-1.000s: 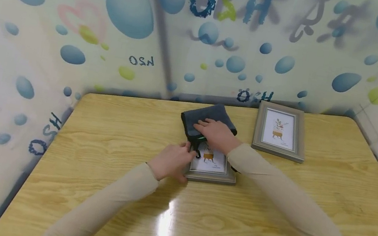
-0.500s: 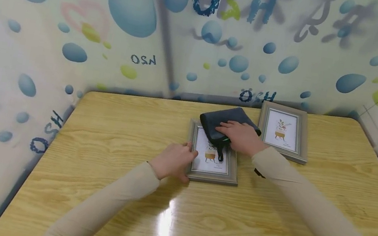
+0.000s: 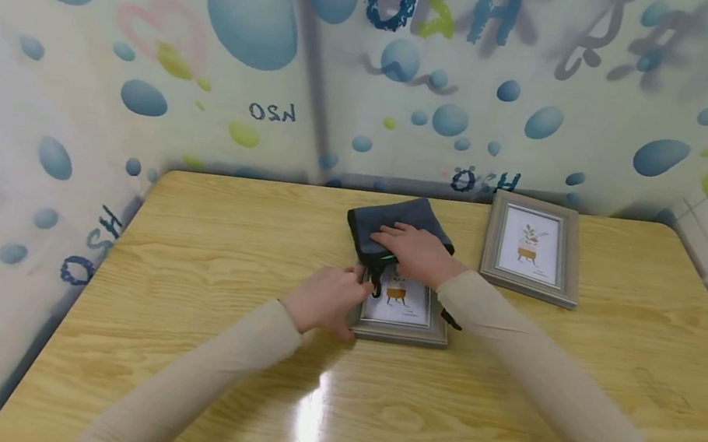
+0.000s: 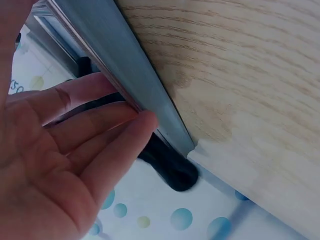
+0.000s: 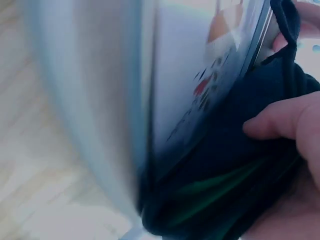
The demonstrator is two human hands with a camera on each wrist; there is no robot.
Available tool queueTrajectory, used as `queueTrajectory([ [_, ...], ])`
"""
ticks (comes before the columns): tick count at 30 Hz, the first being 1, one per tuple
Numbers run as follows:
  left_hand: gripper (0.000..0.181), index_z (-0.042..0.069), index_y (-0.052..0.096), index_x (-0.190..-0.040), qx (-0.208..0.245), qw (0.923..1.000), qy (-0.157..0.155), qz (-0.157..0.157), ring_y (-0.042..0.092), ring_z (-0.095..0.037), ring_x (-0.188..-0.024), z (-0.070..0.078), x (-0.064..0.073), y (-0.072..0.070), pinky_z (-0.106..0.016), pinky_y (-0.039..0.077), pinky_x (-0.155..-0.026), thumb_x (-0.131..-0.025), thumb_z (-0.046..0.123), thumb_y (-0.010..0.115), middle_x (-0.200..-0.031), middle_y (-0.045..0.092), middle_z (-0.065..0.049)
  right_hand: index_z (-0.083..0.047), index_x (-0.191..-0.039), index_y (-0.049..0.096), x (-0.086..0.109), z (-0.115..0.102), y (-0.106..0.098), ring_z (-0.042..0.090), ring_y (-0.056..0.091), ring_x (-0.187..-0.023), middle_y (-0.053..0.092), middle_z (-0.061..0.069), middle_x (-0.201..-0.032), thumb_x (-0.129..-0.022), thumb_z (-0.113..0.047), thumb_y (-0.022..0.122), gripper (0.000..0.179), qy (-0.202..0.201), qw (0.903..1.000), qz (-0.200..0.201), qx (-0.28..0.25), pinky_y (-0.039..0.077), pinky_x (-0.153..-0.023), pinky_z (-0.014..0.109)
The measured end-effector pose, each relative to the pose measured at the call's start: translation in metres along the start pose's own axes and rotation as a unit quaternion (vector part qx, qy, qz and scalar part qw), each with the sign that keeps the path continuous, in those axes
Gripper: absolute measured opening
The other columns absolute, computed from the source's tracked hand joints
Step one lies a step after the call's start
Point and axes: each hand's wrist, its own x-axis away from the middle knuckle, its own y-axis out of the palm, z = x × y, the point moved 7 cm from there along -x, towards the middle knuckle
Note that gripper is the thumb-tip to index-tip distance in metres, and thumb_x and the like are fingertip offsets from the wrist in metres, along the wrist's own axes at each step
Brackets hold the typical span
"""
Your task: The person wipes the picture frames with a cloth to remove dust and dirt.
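Observation:
A grey picture frame [image 3: 405,334] with a plant drawing lies face up on the table. My left hand [image 3: 324,299] holds its left edge; in the left wrist view the fingertips meet the frame's side [image 4: 145,85]. Over the frame's far part lies a dark blue folded cloth [image 3: 371,224] with black edging and a small hanging loop. My right hand [image 3: 419,255] grips this cloth, fingers spread on top. The right wrist view shows the thumb [image 5: 272,120] pressed into the cloth [image 5: 225,135], with green showing in its fold.
A second matching picture frame [image 3: 527,286] lies to the right, near the table's back edge. The wooden table [image 3: 238,232] runs up to a patterned wall [image 3: 359,111] behind, with side walls left and right.
My right hand slid the cloth right across the frame, then back left. The left hand stays at the frame's left edge. The view has shifted slightly.

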Motion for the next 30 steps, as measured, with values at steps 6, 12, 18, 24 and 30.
queueTrajectory([
  [6,0.069,0.010,0.066,-0.114,-0.020,0.9998,0.004,0.005,0.063,-0.020,-0.090,0.004,-0.002,0.000,-0.035,0.055,-0.067,-0.065,0.055,0.082,-0.106,0.065,-0.011,-0.012,-0.147,0.041,-0.002,-0.003,0.004,0.034,0.031,-0.138,0.037,0.012,-0.150,-0.089,-0.002,0.067,0.064,-0.021,0.9997,0.010,0.001,0.035,-0.105,0.051],
  [12,0.073,0.009,0.065,-0.118,-0.012,0.9998,-0.010,0.010,0.063,-0.022,-0.093,0.002,0.000,-0.001,-0.035,0.055,-0.065,-0.064,0.055,0.083,-0.110,0.063,-0.014,-0.011,-0.142,0.048,0.016,0.021,0.002,0.034,0.032,-0.137,0.040,0.013,-0.148,-0.088,-0.003,0.068,0.059,-0.007,0.9997,0.016,0.014,0.035,-0.103,0.055],
  [18,0.077,0.007,0.065,-0.121,-0.006,0.9998,-0.016,0.010,0.064,-0.023,-0.091,-0.002,0.001,0.001,-0.035,0.056,-0.065,-0.063,0.054,0.083,-0.112,0.062,-0.017,-0.006,-0.140,0.050,0.034,0.051,-0.003,0.038,0.031,-0.137,0.040,0.017,-0.147,-0.086,0.010,0.054,0.056,0.012,0.9991,0.003,-0.041,0.032,-0.105,0.056],
  [24,0.074,0.007,0.066,-0.116,-0.005,0.9996,-0.017,0.022,0.064,-0.022,-0.085,-0.003,0.001,0.002,-0.036,0.055,-0.060,-0.062,0.053,0.084,-0.108,0.063,-0.016,0.000,-0.138,0.050,0.045,0.070,-0.004,0.040,0.033,-0.135,0.041,0.021,-0.145,-0.080,0.017,0.048,0.060,0.001,0.9955,0.011,-0.094,0.029,-0.107,0.054],
  [30,0.074,0.007,0.066,-0.114,-0.011,0.9994,-0.016,0.029,0.064,-0.023,-0.088,-0.001,0.002,0.000,-0.036,0.055,-0.059,-0.060,0.055,0.084,-0.110,0.062,-0.017,-0.003,-0.137,0.053,0.059,0.064,0.001,0.041,0.031,-0.136,0.042,0.019,-0.146,-0.080,0.016,0.059,0.060,-0.015,0.9985,0.004,-0.053,0.031,-0.103,0.061],
])
